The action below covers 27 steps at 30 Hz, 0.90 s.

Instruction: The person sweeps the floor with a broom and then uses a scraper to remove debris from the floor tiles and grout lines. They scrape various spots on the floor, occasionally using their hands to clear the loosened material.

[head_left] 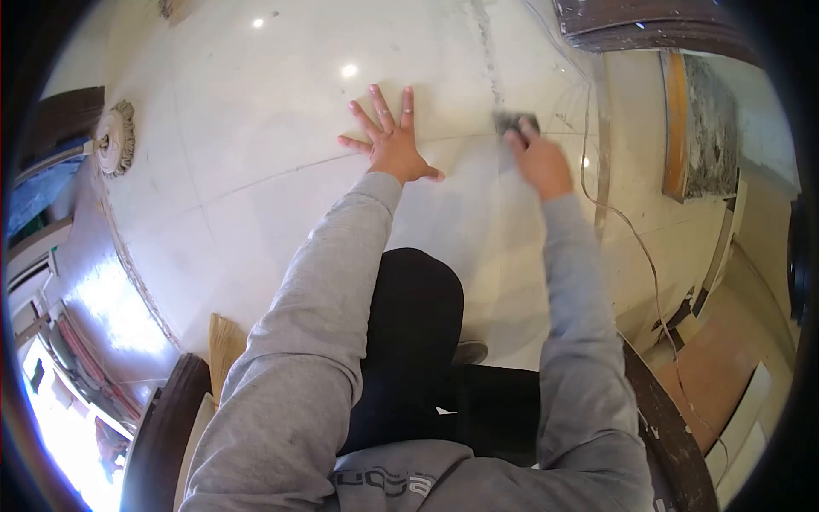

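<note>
My left hand (pixel 395 147) lies flat on the pale tiled floor (pixel 281 128), fingers spread, with pale smudges on two of them. To its right, my right hand (pixel 539 158) grips a small dark grey pad (pixel 515 122) pressed against the floor. Motion blurs the pad, and I cannot tell whether it is a sponge, a cloth or an abrasive block. A dark, dirty line (pixel 486 51) runs along the floor up to the pad. Thin joints between the tiles pass beneath both hands.
A thin cable (pixel 589 154) winds over the floor to the right of my right hand. Beyond it stands a grey-smeared board with an orange edge (pixel 674 128). Dark wooden furniture (pixel 657 34) is at the upper right. A round ornate base (pixel 115 141) stands left, and broom bristles (pixel 223 346) are near my left sleeve.
</note>
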Motion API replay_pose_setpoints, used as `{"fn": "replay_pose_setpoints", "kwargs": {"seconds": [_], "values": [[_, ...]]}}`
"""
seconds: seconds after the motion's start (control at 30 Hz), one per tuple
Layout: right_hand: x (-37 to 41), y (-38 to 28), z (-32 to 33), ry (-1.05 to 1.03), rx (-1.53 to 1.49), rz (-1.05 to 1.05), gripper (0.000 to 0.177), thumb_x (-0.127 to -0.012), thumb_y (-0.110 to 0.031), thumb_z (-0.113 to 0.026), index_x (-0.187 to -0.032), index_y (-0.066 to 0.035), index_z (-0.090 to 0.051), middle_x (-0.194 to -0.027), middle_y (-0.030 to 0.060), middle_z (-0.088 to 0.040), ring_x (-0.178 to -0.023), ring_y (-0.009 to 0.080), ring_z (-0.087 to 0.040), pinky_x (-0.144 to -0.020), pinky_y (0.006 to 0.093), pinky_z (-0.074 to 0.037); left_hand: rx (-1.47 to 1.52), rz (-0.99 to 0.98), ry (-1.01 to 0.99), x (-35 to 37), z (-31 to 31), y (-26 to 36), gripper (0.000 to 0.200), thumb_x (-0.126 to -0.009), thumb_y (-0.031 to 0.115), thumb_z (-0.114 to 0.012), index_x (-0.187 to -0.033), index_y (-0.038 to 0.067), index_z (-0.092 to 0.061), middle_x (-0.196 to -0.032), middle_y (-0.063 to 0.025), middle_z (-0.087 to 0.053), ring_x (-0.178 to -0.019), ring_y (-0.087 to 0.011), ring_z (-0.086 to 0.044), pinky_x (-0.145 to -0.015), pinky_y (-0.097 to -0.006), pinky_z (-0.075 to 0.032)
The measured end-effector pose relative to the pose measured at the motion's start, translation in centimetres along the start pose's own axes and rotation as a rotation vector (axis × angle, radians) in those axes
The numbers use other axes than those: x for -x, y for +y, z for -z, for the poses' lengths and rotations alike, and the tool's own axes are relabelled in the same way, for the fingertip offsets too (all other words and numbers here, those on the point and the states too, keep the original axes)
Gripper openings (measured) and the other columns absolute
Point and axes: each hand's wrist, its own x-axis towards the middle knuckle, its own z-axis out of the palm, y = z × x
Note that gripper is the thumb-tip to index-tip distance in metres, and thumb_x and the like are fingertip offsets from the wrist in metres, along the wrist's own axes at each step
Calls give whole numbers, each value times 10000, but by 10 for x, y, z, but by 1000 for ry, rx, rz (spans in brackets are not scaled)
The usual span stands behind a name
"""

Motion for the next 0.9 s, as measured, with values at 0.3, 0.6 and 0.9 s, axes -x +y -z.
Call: {"fn": "replay_pose_setpoints", "kwargs": {"seconds": [0.3,0.6,0.9], "values": [[8,-16,15,-58,50,79,576,-963,-420,-507,-1440,-100,-461,-1056,209,-693,-980,392,-651,-859,471,-516,-41,2,6,3,-13,1,1546,-468,534,-932,-1559,301,139,-1551,-253,313,-1365,-598,278,-937,-864,-44],[49,0,-10,2,-95,-135,597,-960,-497,-475,-1454,-163,-462,-989,209,-705,-948,393,-664,-842,488,-521,-47,23,-2,4,-4,7,1535,-475,493,-941,-1565,287,121,-1557,-235,312,-1377,-576,282,-960,-851,-37],[-24,72,-8,226,-183,-232,609,-961,-496,-456,-1455,-142,-453,-1191,279,-632,-1134,463,-582,-997,481,-452,-66,48,-23,7,0,12,1518,-495,500,-932,-1566,277,121,-1567,-222,300,-1384,-567,278,-980,-840,-51]]}}
